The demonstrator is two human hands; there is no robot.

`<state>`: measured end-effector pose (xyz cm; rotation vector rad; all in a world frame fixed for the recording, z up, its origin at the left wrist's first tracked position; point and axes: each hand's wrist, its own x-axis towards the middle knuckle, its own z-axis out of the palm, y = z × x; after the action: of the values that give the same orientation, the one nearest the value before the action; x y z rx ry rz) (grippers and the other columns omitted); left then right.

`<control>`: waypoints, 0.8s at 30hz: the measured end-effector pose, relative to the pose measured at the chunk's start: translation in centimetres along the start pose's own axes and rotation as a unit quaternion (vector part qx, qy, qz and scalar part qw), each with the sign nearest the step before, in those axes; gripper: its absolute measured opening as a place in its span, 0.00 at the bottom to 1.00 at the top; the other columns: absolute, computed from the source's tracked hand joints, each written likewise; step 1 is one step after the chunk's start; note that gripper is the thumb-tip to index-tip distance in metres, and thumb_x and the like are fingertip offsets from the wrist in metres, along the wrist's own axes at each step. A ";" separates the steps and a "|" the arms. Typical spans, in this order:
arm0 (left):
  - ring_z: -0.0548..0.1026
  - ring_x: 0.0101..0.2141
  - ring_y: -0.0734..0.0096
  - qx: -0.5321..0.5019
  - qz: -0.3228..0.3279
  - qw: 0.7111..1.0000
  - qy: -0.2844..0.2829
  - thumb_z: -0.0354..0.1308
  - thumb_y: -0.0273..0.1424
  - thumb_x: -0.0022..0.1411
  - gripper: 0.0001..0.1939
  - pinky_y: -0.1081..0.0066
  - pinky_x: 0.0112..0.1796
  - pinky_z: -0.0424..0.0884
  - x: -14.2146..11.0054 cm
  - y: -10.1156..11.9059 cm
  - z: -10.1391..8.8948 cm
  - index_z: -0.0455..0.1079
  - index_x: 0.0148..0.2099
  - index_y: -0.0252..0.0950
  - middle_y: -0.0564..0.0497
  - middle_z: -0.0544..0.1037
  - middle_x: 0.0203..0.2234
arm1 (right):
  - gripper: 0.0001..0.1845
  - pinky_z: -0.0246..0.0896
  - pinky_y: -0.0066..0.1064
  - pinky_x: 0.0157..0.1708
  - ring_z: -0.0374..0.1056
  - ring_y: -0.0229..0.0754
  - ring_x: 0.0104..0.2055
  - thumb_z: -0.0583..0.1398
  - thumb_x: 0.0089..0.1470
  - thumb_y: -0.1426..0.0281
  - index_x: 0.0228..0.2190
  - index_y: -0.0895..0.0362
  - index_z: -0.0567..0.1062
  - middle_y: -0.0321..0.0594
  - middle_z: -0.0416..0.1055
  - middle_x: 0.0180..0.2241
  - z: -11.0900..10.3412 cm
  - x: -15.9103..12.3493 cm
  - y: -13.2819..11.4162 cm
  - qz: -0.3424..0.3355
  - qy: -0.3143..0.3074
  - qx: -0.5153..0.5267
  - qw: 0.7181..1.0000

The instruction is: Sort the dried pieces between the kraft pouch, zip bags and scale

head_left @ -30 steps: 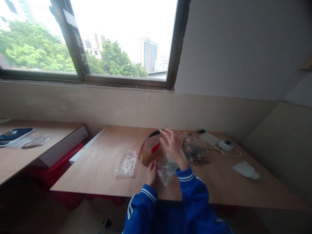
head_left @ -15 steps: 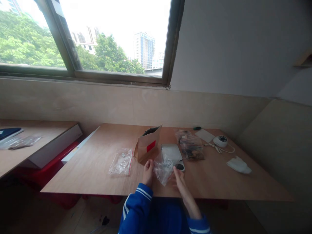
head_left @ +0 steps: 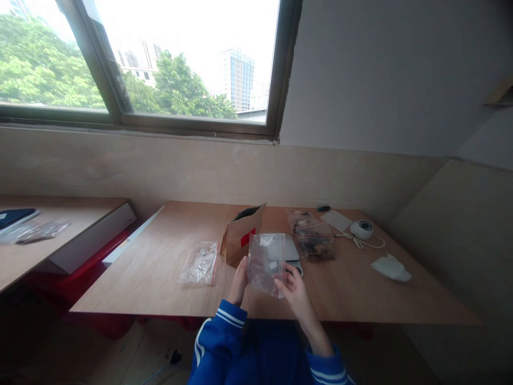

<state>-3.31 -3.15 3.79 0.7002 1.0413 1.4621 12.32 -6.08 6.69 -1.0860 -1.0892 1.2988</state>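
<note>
Between my two hands, a clear zip bag is held up over the front of the table, with a small white piece showing in it. My left hand grips its left edge. The fingers of my right hand pinch its lower right side. Just behind the bag, and partly covered by it, lies a flat silver-and-white scale. A brown paper bag with a red label stands with its top open behind my left hand. Left of it, another clear zip bag with a red seal lies flat.
Right of the scale lie zip bags of dark bits. Farther right are a white dome camera with its cable, a white card and a crumpled white bag. A second table stands at the left.
The clear bag has been raised and spread out flatter, and now covers part of the scale. My right hand has closed on its side; before, that hand was apart from it.
</note>
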 end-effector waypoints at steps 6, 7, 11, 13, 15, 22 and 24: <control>0.70 0.18 0.72 0.039 -0.045 0.993 -0.105 0.47 0.61 0.51 0.37 0.75 0.14 0.62 -1.6 2.3 -0.4 0.70 0.41 0.30 0.46 0.74 0.26 | 0.26 0.64 0.29 0.18 0.68 0.39 0.23 0.68 0.40 0.58 0.40 0.53 0.67 0.38 0.73 0.30 0.5 -0.1 0.5 0.004 -0.011 -0.006 1.000; 0.71 0.19 0.72 0.053 -0.043 0.992 -0.103 0.48 0.60 0.50 0.36 0.75 0.13 0.62 -1.9 2.6 -0.5 0.69 0.41 0.31 0.46 0.74 0.27 | 0.26 0.62 0.27 0.16 0.67 0.38 0.22 0.68 0.39 0.58 0.40 0.53 0.68 0.38 0.72 0.29 0.6 -0.1 0.7 0.006 -0.008 -0.008 1.000; 0.72 0.17 0.74 0.120 -0.046 0.985 -0.111 0.57 0.53 0.50 0.27 0.79 0.11 0.58 -2.6 3.1 -0.6 0.66 0.41 0.36 0.52 0.72 0.26 | 0.26 0.60 0.26 0.14 0.65 0.37 0.21 0.67 0.40 0.57 0.40 0.54 0.68 0.38 0.72 0.29 0.5 -0.1 0.9 0.015 -0.005 -0.017 1.000; 0.68 0.13 0.78 0.136 -0.046 0.984 -0.103 0.56 0.52 0.50 0.24 0.81 0.09 0.52 -2.6 3.0 -0.6 0.65 0.37 0.36 0.56 0.68 0.21 | 0.26 0.59 0.25 0.14 0.66 0.37 0.21 0.67 0.40 0.56 0.40 0.54 0.69 0.39 0.72 0.30 0.3 -0.2 0.6 0.026 -0.014 -0.020 0.999; 0.63 0.10 0.81 0.147 -0.027 0.985 -0.083 0.56 0.52 0.51 0.23 0.82 0.08 0.49 -2.5 2.9 -0.7 0.64 0.34 0.36 0.59 0.64 0.17 | 0.25 0.58 0.24 0.14 0.65 0.36 0.20 0.67 0.41 0.57 0.40 0.54 0.69 0.39 0.73 0.31 0.2 -0.2 0.2 0.033 -0.029 -0.022 0.999; 0.53 0.09 0.84 0.190 0.048 0.981 -0.014 0.54 0.53 0.52 0.23 0.80 0.09 0.45 -2.5 3.1 -1.2 0.66 0.30 0.36 0.61 0.58 0.12 | 0.23 0.57 0.25 0.14 0.62 0.33 0.19 0.65 0.44 0.57 0.41 0.54 0.71 0.40 0.73 0.33 -0.1 -0.1 0.0 0.015 -0.075 -0.045 0.996; 0.52 0.09 0.84 0.211 0.041 0.977 0.002 0.54 0.54 0.50 0.24 0.79 0.09 0.43 -2.4 3.7 -2.2 0.66 0.30 0.36 0.61 0.57 0.12 | 0.23 0.61 0.27 0.17 0.65 0.36 0.21 0.63 0.46 0.56 0.41 0.55 0.72 0.40 0.74 0.32 -2.0 0.9 0.5 0.002 -0.071 -0.080 0.994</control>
<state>-6.44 -5.81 6.51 1.0521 1.3586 1.3223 14.15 -5.19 5.83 -1.1271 -1.3176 1.3243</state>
